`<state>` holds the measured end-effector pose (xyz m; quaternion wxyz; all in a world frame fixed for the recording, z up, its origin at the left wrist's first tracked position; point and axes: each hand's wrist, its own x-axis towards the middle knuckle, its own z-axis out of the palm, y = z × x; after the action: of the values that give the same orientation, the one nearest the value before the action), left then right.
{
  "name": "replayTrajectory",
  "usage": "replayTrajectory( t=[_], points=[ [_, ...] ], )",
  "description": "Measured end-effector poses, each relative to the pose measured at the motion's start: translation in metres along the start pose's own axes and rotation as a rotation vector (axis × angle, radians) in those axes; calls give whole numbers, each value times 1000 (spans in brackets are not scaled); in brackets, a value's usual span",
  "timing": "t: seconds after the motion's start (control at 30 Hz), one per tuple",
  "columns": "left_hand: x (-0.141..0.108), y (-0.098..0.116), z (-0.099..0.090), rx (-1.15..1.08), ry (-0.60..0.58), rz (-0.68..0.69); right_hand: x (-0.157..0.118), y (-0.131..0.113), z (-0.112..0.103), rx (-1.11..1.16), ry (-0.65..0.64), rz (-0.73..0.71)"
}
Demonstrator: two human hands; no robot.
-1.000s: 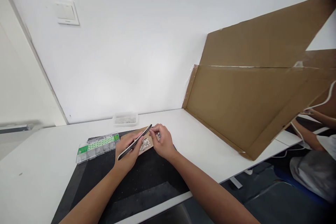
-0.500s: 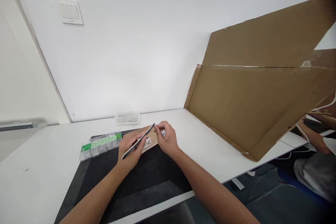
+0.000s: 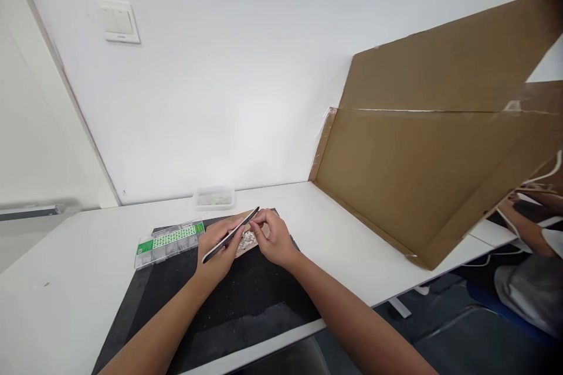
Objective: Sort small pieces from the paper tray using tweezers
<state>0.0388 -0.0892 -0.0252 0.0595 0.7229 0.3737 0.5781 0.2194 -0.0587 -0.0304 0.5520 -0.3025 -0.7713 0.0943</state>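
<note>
My left hand (image 3: 216,249) is closed around a long, slim strip (image 3: 226,242), dark on its face with a pale edge, held tilted with its far end up and to the right. My right hand (image 3: 273,240) pinches its thumb and fingertips together close to the strip's far end. What lies in that pinch is too small to make out. Below and between the hands sits a heap of small white pieces (image 3: 247,240) on a brown sheet (image 3: 241,254), partly covered by the hands. A black mat (image 3: 233,304) lies under them.
A clear compartment box with a green label (image 3: 170,241) lies at the mat's left corner. A small translucent tub (image 3: 213,198) stands near the wall. A large cardboard box (image 3: 417,176) leans open on the right of the white table (image 3: 343,246). Another person's arm (image 3: 528,225) shows beyond it.
My right hand has moved slightly left and down, nearer to the strip and over the white pieces. The left hand and the strip have shifted only slightly.
</note>
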Motion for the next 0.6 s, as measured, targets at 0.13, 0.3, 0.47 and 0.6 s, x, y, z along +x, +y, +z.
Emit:
replayTrajectory(
  t=[0.13,0.3,0.47,0.6],
  points=[
    [-1,0,0,-1,9,-28,1,1,-1,-47,1,3],
    [-1,0,0,15,4,-30,2,8,-2,-77,73,87],
    [-2,-1,1,21,12,7,2,17,-3,-60,118,129],
    [-1,-1,0,26,10,26,1,11,-2,-57,89,93]
  ],
)
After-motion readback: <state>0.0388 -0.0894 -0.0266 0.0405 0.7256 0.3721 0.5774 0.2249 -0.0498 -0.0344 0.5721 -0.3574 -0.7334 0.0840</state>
